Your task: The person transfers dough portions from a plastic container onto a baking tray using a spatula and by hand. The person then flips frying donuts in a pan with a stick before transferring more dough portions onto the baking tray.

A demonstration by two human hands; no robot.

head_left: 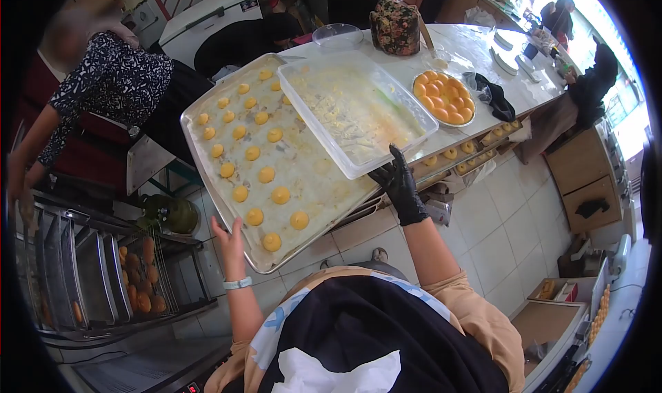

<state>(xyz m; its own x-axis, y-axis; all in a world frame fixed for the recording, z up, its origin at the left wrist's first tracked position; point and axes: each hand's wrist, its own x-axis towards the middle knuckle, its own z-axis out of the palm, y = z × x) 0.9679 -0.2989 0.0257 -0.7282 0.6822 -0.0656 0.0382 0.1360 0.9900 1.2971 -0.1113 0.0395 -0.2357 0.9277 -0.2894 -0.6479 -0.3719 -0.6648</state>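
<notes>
A large metal baking tray point(310, 217) lined with paper lies tilted across the view, with piped yellow dough mounds point(281, 195) in rows on its left part. My bare left hand point(229, 243) is at its near left rim, fingers apart, thumb up by the edge. A clear rectangular plastic bin point(352, 167), smeared inside with yellow residue, overlaps the tray's right side. My right hand point(403, 192), in a black glove, is at the bin's near wall, thumb raised and fingers spread. Whether it also touches the tray is hidden.
On the white counter point(455, 41) stand a round pan of egg yolks point(443, 98), a floral bag point(395, 25) and a clear bowl point(338, 34). Trays of dough rings point(452, 153) sit below. A co-worker point(117, 76) stands left, near a rack of baked goods point(141, 283) and a gas cylinder point(169, 214).
</notes>
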